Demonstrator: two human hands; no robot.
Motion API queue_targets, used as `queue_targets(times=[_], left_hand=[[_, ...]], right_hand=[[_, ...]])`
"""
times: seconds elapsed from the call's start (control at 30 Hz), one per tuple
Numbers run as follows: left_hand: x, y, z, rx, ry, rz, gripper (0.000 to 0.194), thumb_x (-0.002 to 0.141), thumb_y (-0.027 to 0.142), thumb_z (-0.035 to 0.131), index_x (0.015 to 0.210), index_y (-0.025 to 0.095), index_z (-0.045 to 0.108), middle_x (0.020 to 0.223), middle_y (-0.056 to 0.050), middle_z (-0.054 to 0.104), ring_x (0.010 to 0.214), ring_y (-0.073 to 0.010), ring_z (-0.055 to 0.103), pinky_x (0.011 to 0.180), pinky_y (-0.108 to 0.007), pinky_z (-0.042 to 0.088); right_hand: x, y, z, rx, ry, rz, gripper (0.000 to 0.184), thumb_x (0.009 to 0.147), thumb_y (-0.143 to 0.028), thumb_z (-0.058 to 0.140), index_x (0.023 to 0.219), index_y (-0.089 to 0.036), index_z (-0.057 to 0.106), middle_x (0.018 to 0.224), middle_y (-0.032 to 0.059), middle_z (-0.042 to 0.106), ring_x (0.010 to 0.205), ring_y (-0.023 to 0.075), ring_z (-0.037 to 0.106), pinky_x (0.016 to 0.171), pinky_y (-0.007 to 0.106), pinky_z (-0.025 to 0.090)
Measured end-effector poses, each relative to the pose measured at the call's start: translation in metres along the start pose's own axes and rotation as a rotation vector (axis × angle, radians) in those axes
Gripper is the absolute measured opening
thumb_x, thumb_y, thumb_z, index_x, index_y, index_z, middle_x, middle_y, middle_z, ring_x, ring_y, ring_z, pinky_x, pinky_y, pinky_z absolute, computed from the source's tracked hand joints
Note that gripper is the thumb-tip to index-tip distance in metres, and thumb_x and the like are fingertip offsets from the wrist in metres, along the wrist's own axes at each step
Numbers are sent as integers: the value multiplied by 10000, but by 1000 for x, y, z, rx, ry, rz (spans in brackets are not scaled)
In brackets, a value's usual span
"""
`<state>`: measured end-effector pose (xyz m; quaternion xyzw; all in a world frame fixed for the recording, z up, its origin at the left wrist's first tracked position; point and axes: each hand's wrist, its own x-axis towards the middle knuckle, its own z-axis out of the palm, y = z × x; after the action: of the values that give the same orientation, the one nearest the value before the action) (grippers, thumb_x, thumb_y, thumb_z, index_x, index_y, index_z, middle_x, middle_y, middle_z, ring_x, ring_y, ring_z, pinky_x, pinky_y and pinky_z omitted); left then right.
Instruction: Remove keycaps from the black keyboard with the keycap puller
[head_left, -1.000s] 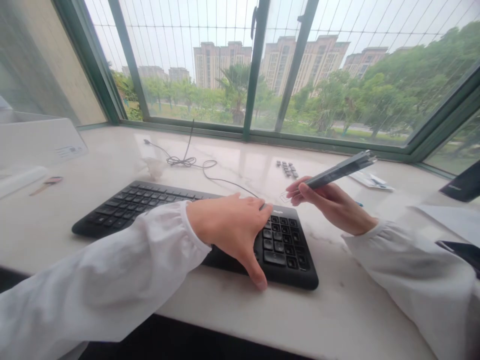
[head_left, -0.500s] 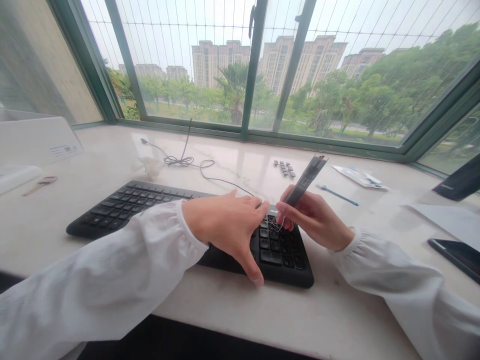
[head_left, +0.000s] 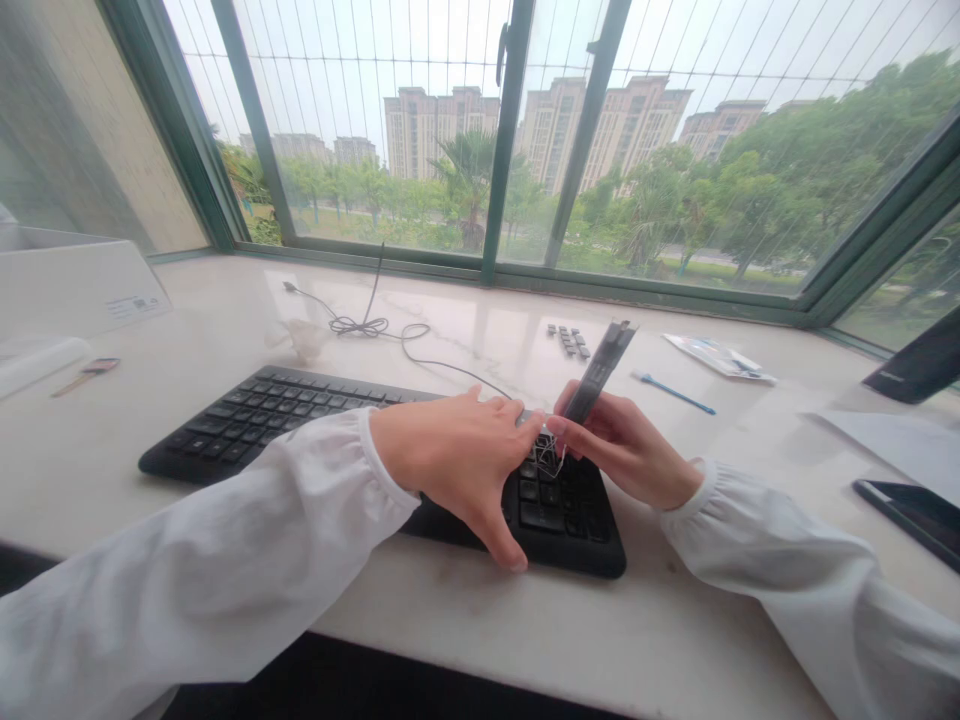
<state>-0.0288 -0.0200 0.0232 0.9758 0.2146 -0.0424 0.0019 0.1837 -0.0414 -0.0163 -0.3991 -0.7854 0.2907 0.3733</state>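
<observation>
The right grip [head_left: 622, 450] pinches a slim dark case [head_left: 598, 372], now nearer the left grip [head_left: 457, 475], spread wide on the black keyboard [head_left: 247, 425].

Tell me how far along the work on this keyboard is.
Done: loose keycaps lie grouped on the marble sill. In hand: the right hand holds a wire keycap puller, its loop at the number-pad keys, while the left hand steadies the black keyboard. Left: most keys remain seated.
</observation>
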Motion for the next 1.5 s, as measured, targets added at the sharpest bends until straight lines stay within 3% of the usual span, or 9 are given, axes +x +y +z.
queue_targets(times=[0.3, 0.67, 0.8, 0.87, 0.93, 1.03, 1.1, 1.23, 1.5], left_hand=[[-1, -2, -1, -32, 18, 17, 1040, 578, 770, 635, 1345, 97, 434, 1202, -183, 574, 1071, -316, 559, 1023, -434, 349], [2, -9, 5, -48, 19, -17, 1159, 581, 815, 612, 1431, 74, 344, 1358, -233, 489, 1229, -355, 485, 1073, -458, 291], [2, -15, 4, -93, 66, -29, 1191, 561, 902, 533, 1440, 118, 356, 1281, -191, 567, 1156, -349, 538, 1040, -446, 320], [3, -18, 2, -122, 107, -48, 1049, 680, 878, 456, 1428, 146, 389, 1205, -158, 623, 1088, -320, 580, 974, -413, 371], [6, -21, -1, -148, 173, -46, 755, 873, 747, 333, 1352, 186, 497, 1124, -114, 668, 1021, -271, 611, 903, -369, 401], [11, -23, -3, -145, 294, -53, 523, 1017, 480, 238, 1040, 205, 683, 940, -61, 706, 891, -207, 630, 788, -313, 408], [14, -24, -2, -116, 361, -109, 438, 1008, 380, 327, 882, 193, 703, 839, -51, 702, 822, -196, 627, 714, -299, 392], [17, -24, 4, -93, 393, -156, 307, 949, 321, 457, 785, 195, 683, 750, -31, 687, 723, -183, 616, 627, -289, 349], [19, -24, 9, -187, 334, -63, 196, 932, 258, 519, 892, 232, 709, 841, -6, 706, 749, -150, 615, 647, -250, 371]], right_hand=[[0, -1, 3, -27, 34, -39, 252, 908, -396, 598, 818, -161, 594, 722, 12, 585, 591, 111, 513, 536, 239, 433], [1, 5, 0, -14, 44, -33, 237, 915, -386, 593, 819, -170, 571, 718, 6, 583, 606, 117, 560, 554, 234, 473], [1, 3, -1, -28, 16, -11, 261, 921, -400, 576, 798, -170, 563, 706, 1, 580, 569, 111, 567, 525, 229, 466], [0, 1, -1, -88, 22, -28, 287, 920, -402, 572, 752, -170, 550, 689, -1, 561, 558, 105, 551, 513, 226, 446], [-1, 0, -1, -153, 48, -38, 311, 915, -408, 571, 713, -177, 520, 652, -7, 543, 542, 101, 520, 499, 225, 416], [-3, -1, 2, -190, 94, 14, 325, 903, -420, 576, 700, -197, 455, 585, -16, 557, 496, 98, 480, 466, 225, 369], [-4, -2, 5, -207, 128, 57, 348, 895, -417, 578, 678, -210, 404, 537, -25, 558, 459, 94, 460, 444, 223, 340], [-6, -10, 11, -332, 199, 47, 371, 865, -374, 586, 620, -217, 354, 481, -34, 516, 434, 91, 430, 433, 223, 303], [-6, -19, 14, -409, 235, 50, 364, 854, -378, 569, 599, -220, 364, 468, -31, 489, 443, 101, 424, 435, 232, 284]])
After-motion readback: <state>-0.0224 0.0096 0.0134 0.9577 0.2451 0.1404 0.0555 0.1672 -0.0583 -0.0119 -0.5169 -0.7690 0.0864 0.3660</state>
